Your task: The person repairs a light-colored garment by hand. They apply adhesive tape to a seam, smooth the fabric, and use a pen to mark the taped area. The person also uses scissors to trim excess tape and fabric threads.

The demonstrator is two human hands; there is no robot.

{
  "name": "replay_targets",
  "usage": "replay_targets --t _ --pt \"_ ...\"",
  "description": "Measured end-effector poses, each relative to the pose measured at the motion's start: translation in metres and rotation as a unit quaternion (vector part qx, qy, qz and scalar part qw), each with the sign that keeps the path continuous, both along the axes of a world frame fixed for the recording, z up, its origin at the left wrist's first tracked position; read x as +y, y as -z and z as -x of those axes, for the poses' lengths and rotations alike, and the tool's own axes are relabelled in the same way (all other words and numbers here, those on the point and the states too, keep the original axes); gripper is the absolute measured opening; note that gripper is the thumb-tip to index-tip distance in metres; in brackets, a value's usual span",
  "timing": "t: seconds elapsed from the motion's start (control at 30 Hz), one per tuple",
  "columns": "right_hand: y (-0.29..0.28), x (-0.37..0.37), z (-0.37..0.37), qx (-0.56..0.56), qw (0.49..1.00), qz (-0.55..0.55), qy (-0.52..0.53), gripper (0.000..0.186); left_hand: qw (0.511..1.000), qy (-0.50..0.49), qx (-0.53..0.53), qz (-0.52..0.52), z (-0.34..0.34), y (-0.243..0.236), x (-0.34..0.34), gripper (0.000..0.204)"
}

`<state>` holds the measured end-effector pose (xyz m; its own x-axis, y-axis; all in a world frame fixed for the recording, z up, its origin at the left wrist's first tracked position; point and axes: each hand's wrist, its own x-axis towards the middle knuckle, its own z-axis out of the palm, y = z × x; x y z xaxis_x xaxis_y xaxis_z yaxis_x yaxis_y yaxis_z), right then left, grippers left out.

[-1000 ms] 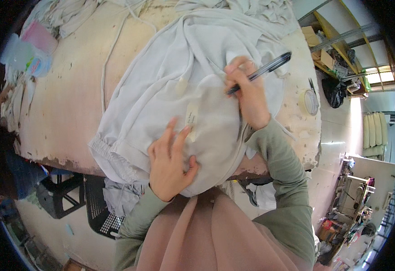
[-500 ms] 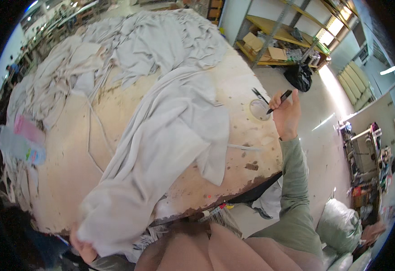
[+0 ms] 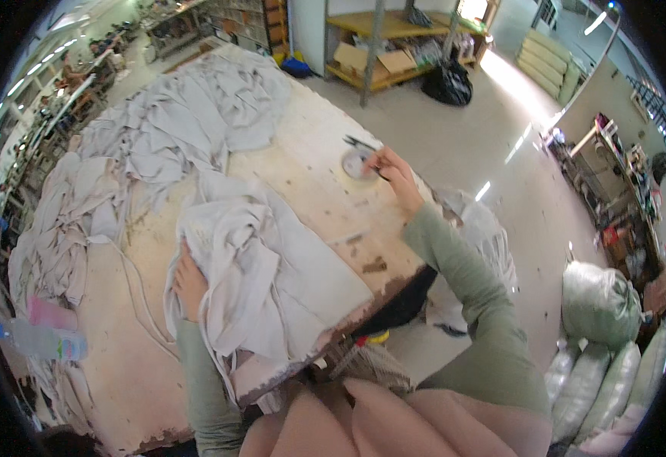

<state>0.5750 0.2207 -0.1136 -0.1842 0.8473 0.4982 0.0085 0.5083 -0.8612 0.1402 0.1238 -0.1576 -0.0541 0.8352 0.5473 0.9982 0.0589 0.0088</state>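
Observation:
A pale grey garment (image 3: 310,266) lies bunched on the near part of the worn wooden table (image 3: 120,365). My left hand (image 3: 190,283) rests on its left side, fingers stretched along the cloth. Over the table's right edge, my right hand (image 3: 395,175) is closed, with a slim black pen (image 3: 381,175) between the fingers. Just beside those fingers is a roll of clear tape (image 3: 356,163). A dark pointed tool, perhaps thread snips (image 3: 358,142), sits at the roll's far side; its exact kind is unclear.
More grey cloth (image 3: 188,107) is heaped along the far and left table. A bottle (image 3: 40,340) and pink container (image 3: 51,313) lie at the left. Shelving (image 3: 394,30), a black bag (image 3: 449,82) and stuffed sacks (image 3: 600,305) stand on the floor, right.
My left hand has moved from the table's near edge up onto the garment, which is now bunched farther back. My right hand has turned and lowered toward the tape roll. The view has shifted.

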Motion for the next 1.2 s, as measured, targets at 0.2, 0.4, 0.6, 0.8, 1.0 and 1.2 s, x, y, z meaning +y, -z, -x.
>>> replay_targets --t 0.2,0.4,0.6,0.8,1.0,1.2 --pt "-0.022 -0.033 0.017 -0.159 0.985 -0.017 0.069 0.030 0.905 0.110 -0.392 0.121 -0.014 -0.039 -0.022 0.061" --pt "-0.066 -0.106 0.084 -0.141 0.965 -0.197 -0.099 0.089 0.782 0.128 -0.597 0.123 -0.091 -0.131 -0.072 0.073" --pt "-0.094 -0.155 0.063 -0.011 0.987 0.026 -0.161 0.085 0.624 0.435 -0.629 0.161 -0.152 -0.163 -0.128 0.079" --pt "-0.179 -0.189 -0.140 -0.162 0.967 0.051 0.192 0.069 0.660 0.534 -0.299 0.435 -0.158 -0.149 -0.133 0.053" --pt "-0.158 -0.197 -0.262 -0.395 0.732 0.068 0.552 0.064 0.789 0.512 -0.132 0.314 -0.232 -0.043 -0.158 0.060" --pt "-0.054 -0.187 -0.231 -0.678 0.573 0.215 0.406 0.073 0.888 0.369 -0.030 0.275 -0.264 -0.020 -0.176 0.078"
